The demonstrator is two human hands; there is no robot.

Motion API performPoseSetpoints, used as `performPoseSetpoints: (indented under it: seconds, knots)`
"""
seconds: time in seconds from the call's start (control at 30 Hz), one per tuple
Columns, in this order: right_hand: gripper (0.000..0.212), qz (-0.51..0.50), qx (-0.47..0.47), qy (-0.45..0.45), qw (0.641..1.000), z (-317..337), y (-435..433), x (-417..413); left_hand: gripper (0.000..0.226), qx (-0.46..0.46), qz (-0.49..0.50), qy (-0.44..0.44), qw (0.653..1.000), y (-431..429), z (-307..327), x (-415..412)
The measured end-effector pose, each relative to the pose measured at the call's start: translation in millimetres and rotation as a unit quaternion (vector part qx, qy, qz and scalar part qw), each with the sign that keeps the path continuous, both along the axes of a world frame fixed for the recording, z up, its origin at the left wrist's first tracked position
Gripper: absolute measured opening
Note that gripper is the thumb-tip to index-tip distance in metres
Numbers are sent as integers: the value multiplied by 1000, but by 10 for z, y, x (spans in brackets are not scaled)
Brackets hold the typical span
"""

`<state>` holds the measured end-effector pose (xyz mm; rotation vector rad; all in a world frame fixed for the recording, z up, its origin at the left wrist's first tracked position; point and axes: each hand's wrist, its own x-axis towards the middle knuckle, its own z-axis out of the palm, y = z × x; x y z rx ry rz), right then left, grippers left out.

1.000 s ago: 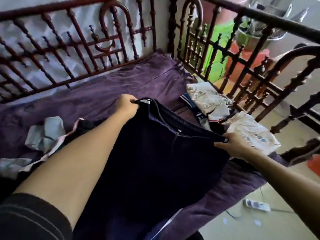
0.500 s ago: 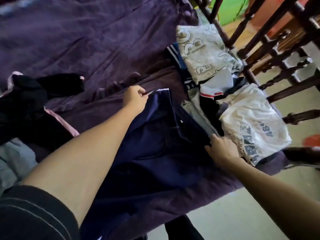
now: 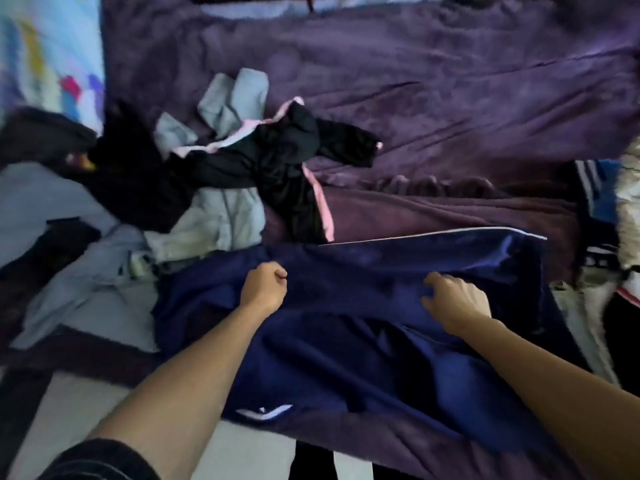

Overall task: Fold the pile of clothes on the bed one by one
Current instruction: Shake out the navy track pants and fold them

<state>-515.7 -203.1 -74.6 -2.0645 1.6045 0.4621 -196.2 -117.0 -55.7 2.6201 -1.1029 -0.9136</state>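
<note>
Navy trousers [image 3: 363,327] now lie spread across the near edge of the bed [image 3: 450,81], at 6 o'clock in view. Change: both grips have left the waistband and moved to mid-garment (camera also swung left, so the pile shows now). Left grip [image 3: 263,289] is fisted, bunching navy cloth. Right grip [image 3: 453,303] has fingers curled, pinching the same cloth. Laying-out looks done, fold likely starting. Unfolded pile sits at 10 o'clock, just beside the trousers: black garment with pink trim [image 3: 277,161], pale blue garment [image 3: 221,220]. Folded stack [image 3: 627,202] at 3 o'clock, mostly cut off. Plenty left to fold.
</note>
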Motion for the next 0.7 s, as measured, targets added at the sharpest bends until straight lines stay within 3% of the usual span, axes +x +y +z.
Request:
performPoseSetpoints:
  seconds: [0.17,0.33,0.43,0.53,0.63,0.7]
  knots:
    - [36,94,30,8,995,-272,88,1008,16,40,74,-35,996,885,-305,1034]
    - [30,153,19,-6,988,-559,115,1875,33,24,140,-80,987,1293,-678,1941]
    - [31,151,-1,-42,988,-736,57,2379,42,-2,206,-125,971,1357,-922,2290]
    - [39,109,-21,-104,988,-935,-20,2798,43,-31,298,-83,951,1388,-1177,2501]
    - [55,68,-25,-102,992,-1106,-84,3015,40,9,208,-27,978,1390,-1353,2530]
    - [69,50,-1,-53,997,-1157,-77,3066,66,53,111,4,992,1392,-1376,2438]
